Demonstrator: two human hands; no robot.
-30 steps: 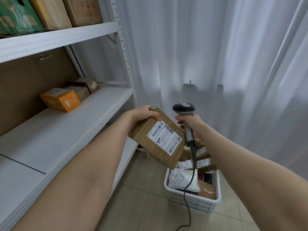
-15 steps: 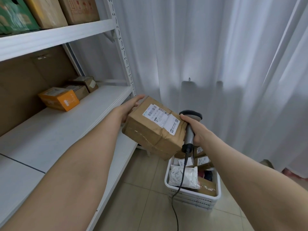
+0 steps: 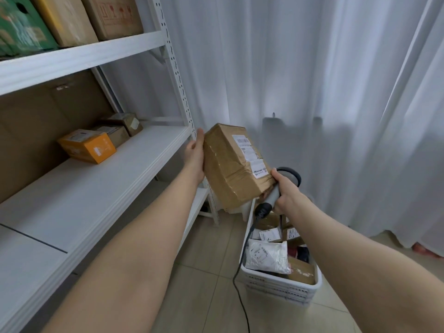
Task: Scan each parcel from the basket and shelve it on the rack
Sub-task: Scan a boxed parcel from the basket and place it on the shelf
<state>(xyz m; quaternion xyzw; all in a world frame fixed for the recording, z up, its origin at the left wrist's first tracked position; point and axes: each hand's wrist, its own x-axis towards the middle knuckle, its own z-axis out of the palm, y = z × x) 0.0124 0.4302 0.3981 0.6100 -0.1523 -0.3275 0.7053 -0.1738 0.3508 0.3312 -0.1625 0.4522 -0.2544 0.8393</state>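
My left hand (image 3: 195,155) holds a brown taped cardboard parcel (image 3: 230,171) by its left side, thumb up along the edge. The parcel stands tilted in the air, just off the front corner of the white rack's middle shelf (image 3: 96,188), and its white label faces up and right. Gripping the grey corded barcode scanner (image 3: 272,197), my right hand (image 3: 287,192) rests its thumb on the parcel's lower right corner. Below it on the floor sits the white basket (image 3: 276,283), which holds several parcels, among them a white poly bag (image 3: 268,257).
An orange box (image 3: 87,145) and two small brown boxes (image 3: 120,129) sit at the back of the middle shelf. Large cartons (image 3: 72,18) fill the upper shelf. The rack's perforated post (image 3: 179,75) stands near the parcel. White curtains (image 3: 312,80) hang behind. The scanner cable (image 3: 241,275) trails to the tiled floor.
The parcel has turned from label-toward-me to nearly on end and moved up toward the rack. The scanner has dropped from above the label to the parcel's lower right corner.
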